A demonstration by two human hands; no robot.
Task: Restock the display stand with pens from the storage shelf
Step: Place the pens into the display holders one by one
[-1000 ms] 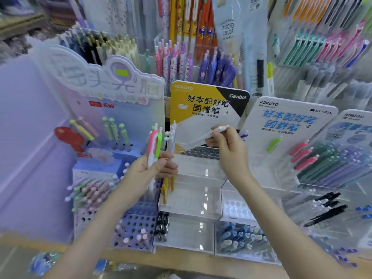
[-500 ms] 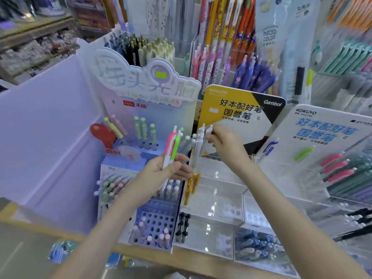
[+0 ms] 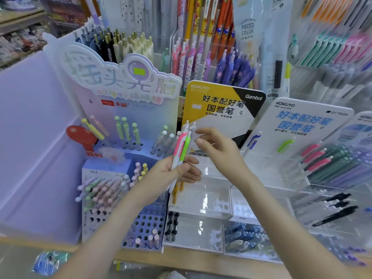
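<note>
- We see the left hand (image 3: 177,174) gripping a small bundle of pens (image 3: 182,151). Its fingers are curled around the lower barrels and its thumb is laid across the front.
- The pens are slim, smooth plastic cylinders with white barrels. One carries a glossy pink clip (image 3: 178,147) and the next a lime-green clip (image 3: 186,146). Several pale, translucent push-button tops (image 3: 189,126) rise above these clips.
- The bundle stands nearly upright, tilted slightly to the right. It is held in front of the left edge of the display stand (image 3: 207,190).
- The right hand (image 3: 221,152) is just right of the pen tops, with its fingers loosely bent.
- Its forefinger (image 3: 202,131) and thumb (image 3: 200,142) point left and lie close together against the pale tops. Blur prevents us from telling whether they pinch a pen or only touch the bundle.
- The display stand is made of clear, glossy acrylic tiers stepped like stairs. Its flat header card (image 3: 201,101) is yellow, black and white and printed "KOKUYO".
- To the left stands a lilac stand (image 3: 150,223) with a matte face pierced by round holes. It holds pastel pens with ball-shaped ends.
- Both stands rest on a pale wooden counter (image 3: 181,262).
</note>
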